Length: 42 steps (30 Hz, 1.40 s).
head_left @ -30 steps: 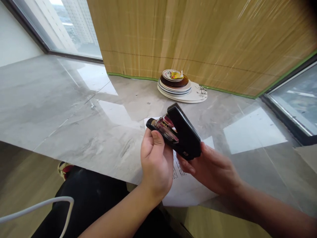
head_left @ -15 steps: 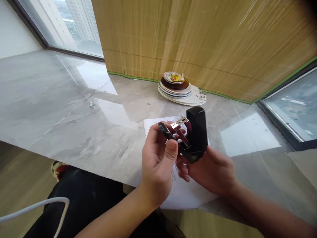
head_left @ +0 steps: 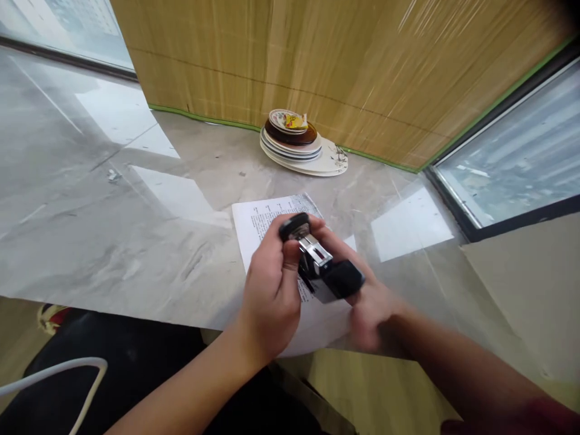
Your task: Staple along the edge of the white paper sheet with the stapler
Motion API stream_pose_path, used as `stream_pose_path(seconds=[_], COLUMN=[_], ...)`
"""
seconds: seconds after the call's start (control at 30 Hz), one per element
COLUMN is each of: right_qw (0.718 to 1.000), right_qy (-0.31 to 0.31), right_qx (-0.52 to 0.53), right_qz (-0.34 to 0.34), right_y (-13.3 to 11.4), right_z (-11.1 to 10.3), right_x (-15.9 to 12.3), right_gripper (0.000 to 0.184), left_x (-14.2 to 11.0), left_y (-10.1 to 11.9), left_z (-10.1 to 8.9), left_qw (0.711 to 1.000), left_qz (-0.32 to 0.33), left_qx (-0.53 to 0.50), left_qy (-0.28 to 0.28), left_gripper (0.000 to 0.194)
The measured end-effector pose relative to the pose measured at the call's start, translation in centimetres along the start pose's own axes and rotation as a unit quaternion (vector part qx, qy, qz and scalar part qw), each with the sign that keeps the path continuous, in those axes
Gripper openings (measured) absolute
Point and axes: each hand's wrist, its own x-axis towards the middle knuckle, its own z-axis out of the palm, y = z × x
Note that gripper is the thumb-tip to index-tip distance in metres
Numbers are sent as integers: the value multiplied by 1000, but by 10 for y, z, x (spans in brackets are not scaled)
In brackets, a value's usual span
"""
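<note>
A black stapler (head_left: 342, 279) with a silver metal part is held over the printed paper (head_left: 249, 225), its black parts spread apart. My left hand (head_left: 273, 296) is closed around the rounded black end, its thumb pressed beside the metal. From the other side my right hand (head_left: 378, 302) grips the stapler at its broad black end. That hand is partly smeared by motion, and some of its fingers are hidden behind the stapler. The paper lies on the grey marble-look counter (head_left: 181, 266), partly covered by my hands.
Beyond the paper stands a stack of plates (head_left: 292, 151) with a small yellow packet (head_left: 296, 122) on top. Behind it hangs a bamboo blind (head_left: 317, 54). Windows flank both sides. A white cable (head_left: 63, 365) curves at lower left, near my dark-clothed leg (head_left: 136, 362).
The stapler has been turned and lowered, so its broad black end now points toward the lower right. My right hand has shifted with it. The view has moved slightly to the right and down.
</note>
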Motion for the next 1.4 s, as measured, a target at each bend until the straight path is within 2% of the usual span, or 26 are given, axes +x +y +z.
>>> stream_pose_path(seconds=[0.07,0.17,0.23,0.3,0.37,0.4,0.47,0.53,0.6,0.67,0.73,0.83,0.93,1.0,1.07,1.1,1.17,1.23,1.27,1.4], right_qw=[997,980,964,952,933,909,852,806,785,789,807,829,850,858,873,885,896,864,837,728], right_qy=[34,140,208,232,224,215,173,118,67,13,-48,-99,-102,-118,-132,-113,-24,55,63,-18], right_qx=[-63,-131,-160,-199,-276,-345,-472,-551,-577,-562,-528,-497,-484,-476,-449,-432,-425,-479,-521,-664], right_qz=[-35,-53,-47,-11,56,95,149,180,213,248,262,235,181,154,140,133,128,141,154,170], right_y=[-1,0,-4,-14,-29,-38,-53,-65,-72,-75,-76,-72,-65,-61,-59,-57,-51,-42,-37,-21], right_z=[10,11,-5,-34,-66,-80,-101,-109,-107,-100,-92,-84,-82,-83,-84,-84,-77,-64,-55,-24], right_x=[-4,-7,-7,-8,-14,-20,-39,-61,-81,-92,-93,-82,-68,-61,-54,-49,-38,-25,-19,-5], right_gripper=[102,68,44,34,34,32,27,22,18,15,15,16,20,23,36,44,54,57,54,28], left_x=[2,9,14,16,14,12,8,7,9,13,16,17,13,10,7,7,7,7,7,6], left_y=[-2,-9,-19,-33,-48,-54,-62,-65,-64,-63,-62,-60,-57,-55,-54,-54,-53,-53,-53,-53], left_z=[4,4,-1,-8,-12,-12,-12,-11,-12,-15,-17,-16,-10,-7,-6,-6,-7,-8,-8,-6], left_qw=[999,998,998,980,926,885,807,759,740,730,721,713,728,740,746,746,747,752,756,763], left_qz=[-23,-44,-34,-6,13,2,-19,-34,-41,-41,-37,-14,31,45,48,51,61,71,74,86], left_qx=[-14,-16,54,197,360,428,523,573,597,611,619,620,570,523,496,490,476,461,455,454], left_qy=[42,44,19,-11,-115,-180,-273,-308,-307,-303,-309,-327,-380,-420,-442,-448,-460,-465,-464,-452], left_gripper=[31,37,44,53,65,73,82,79,73,72,75,71,64,69,75,76,76,75,75,86])
